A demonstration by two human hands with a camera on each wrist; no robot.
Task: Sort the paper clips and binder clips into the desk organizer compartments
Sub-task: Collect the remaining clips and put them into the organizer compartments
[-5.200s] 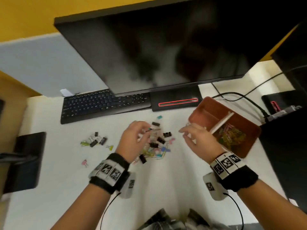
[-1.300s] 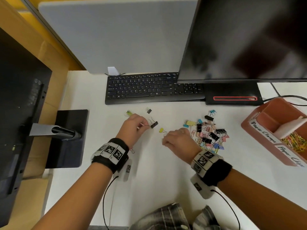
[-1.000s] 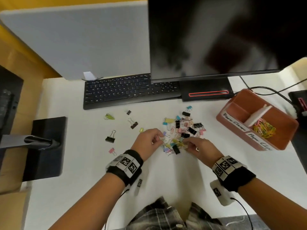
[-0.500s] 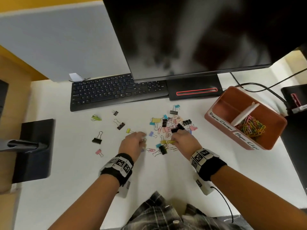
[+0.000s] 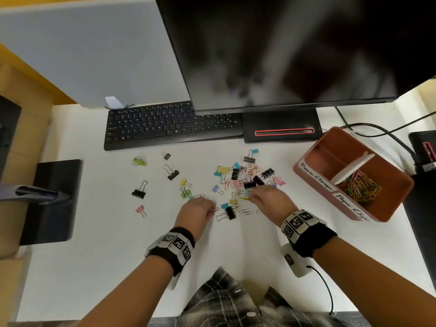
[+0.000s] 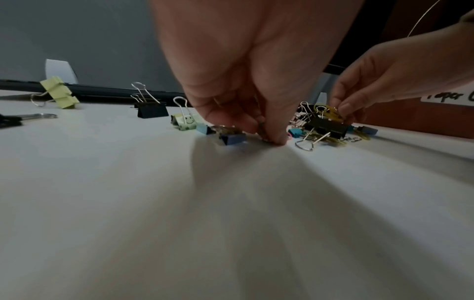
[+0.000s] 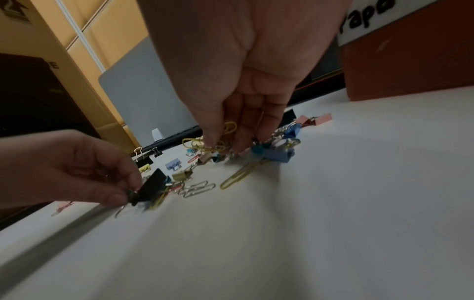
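Observation:
A pile of coloured binder clips and paper clips (image 5: 245, 178) lies mid-desk. My left hand (image 5: 213, 208) is at the pile's near-left edge, fingertips (image 6: 271, 138) pressed together on the table around a small pink paper clip (image 6: 289, 135). My right hand (image 5: 253, 197) pinches a few yellow paper clips (image 7: 225, 130) just above the pile. A black binder clip (image 5: 230, 212) lies between the hands. The brown organizer (image 5: 387, 208) stands to the right. Its near compartment holds coloured paper clips (image 5: 361, 190); the far one looks bare.
Loose binder clips lie left of the pile: a black one (image 5: 139, 192), a pink one (image 5: 140, 210), a green one (image 5: 139, 161). A keyboard (image 5: 172, 126) and monitor (image 5: 295, 55) line the back. A second monitor's stand (image 5: 52, 199) is at left, cables (image 5: 377, 133) behind the organizer.
Both hands left the scattered clips on the left and came to the pile's near edge. The right hand has picked up yellow paper clips; the left has closed on a pink one.

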